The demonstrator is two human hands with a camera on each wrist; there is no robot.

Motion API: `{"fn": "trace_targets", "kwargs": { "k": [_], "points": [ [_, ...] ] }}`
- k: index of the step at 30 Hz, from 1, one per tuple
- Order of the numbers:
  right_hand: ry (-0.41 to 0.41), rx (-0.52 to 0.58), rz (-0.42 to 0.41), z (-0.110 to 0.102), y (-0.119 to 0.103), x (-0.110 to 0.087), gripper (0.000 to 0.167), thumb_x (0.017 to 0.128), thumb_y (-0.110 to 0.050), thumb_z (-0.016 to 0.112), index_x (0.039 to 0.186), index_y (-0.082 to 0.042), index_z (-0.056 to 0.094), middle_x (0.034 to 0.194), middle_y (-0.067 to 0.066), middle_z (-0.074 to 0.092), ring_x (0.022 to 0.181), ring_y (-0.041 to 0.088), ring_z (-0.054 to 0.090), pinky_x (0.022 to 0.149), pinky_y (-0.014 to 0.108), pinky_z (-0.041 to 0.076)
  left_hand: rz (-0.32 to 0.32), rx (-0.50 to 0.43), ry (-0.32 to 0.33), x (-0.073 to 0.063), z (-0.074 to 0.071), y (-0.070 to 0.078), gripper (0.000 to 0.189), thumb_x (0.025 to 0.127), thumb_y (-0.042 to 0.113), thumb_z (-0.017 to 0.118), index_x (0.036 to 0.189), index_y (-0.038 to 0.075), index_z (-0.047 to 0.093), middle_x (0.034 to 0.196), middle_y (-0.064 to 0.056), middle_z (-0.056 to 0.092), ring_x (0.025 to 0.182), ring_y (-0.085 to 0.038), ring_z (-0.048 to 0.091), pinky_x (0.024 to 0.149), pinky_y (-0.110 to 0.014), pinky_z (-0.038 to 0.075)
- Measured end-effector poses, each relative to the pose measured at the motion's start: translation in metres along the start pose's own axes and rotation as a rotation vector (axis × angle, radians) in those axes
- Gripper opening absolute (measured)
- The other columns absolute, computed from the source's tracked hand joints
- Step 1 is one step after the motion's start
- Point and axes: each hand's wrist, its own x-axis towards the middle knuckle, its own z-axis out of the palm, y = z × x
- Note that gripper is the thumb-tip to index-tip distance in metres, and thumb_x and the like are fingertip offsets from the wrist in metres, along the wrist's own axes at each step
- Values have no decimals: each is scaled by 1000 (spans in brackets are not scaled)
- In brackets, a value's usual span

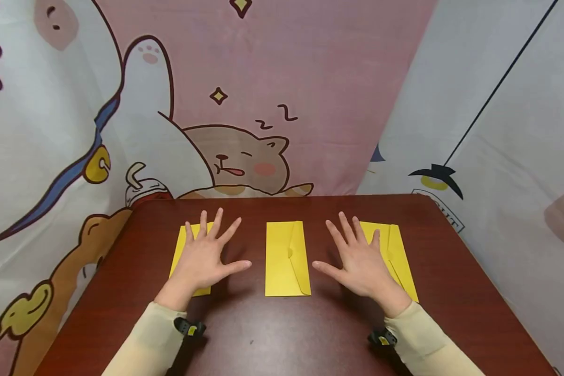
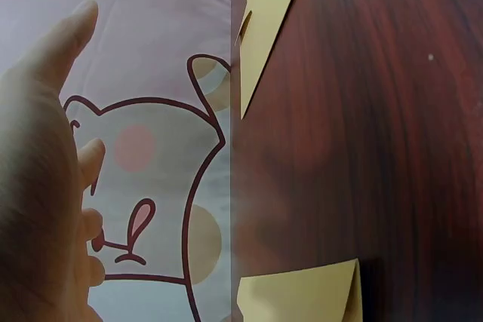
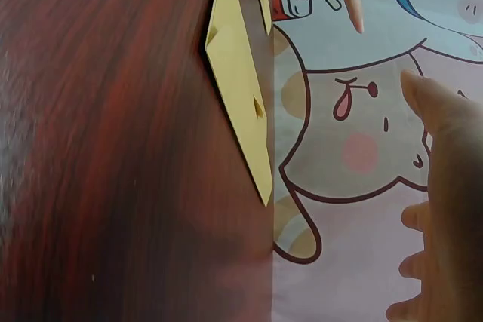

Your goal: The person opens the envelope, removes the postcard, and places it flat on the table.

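Observation:
Three yellow envelopes lie in a row on the table. The left envelope (image 1: pixel 202 291) is partly covered from view by my left hand (image 1: pixel 206 261), whose fingers are spread straight above it. Between the hands lies the middle envelope (image 1: pixel 282 258), flap side up, with nothing over it. My right hand (image 1: pixel 361 263) is spread wide too, in front of part of the right envelope (image 1: pixel 397 250). Both hands hold nothing and appear raised off the tabletop. In the left wrist view, the thumb (image 2: pixel 72 35) points up, apart from the envelopes.
The dark red-brown wooden table (image 1: pixel 263 339) has its far edge against a cartoon-printed cloth (image 1: pixel 333 104). Cream sleeves (image 1: pixel 145 339) and dark wrist straps (image 1: pixel 189 327) are on both arms.

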Motion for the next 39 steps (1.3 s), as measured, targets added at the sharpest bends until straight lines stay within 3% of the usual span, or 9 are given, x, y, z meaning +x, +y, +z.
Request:
{"fn": "trace_targets", "kwargs": {
  "k": [16, 26, 39],
  "points": [
    [14, 21, -20, 6, -21, 11, 105, 92, -86, 47, 169, -18, 28, 175, 17, 16, 157, 47, 20, 109, 87, 12, -31, -53, -8, -12, 4, -27, 107, 84, 94, 45, 170, 34, 22, 176, -18, 9, 157, -54, 0, 116, -80, 1],
    [-17, 54, -21, 11, -33, 16, 105, 92, -87, 43, 171, -21, 22, 177, 13, 7, 159, 46, 14, 109, 87, 12, -48, -58, -13, -18, 4, -41, 108, 84, 94, 47, 170, 33, 24, 176, -18, 7, 156, -56, 0, 114, -82, 2],
    [3, 54, -25, 15, -49, 23, 105, 92, -87, 43, 169, -18, 28, 175, 16, 15, 157, 47, 19, 108, 87, 14, -65, -70, -20, -26, 6, -55, 107, 85, 94, 47, 171, 37, 18, 176, -18, 7, 156, -57, 3, 115, -81, 3]
  ]
}}
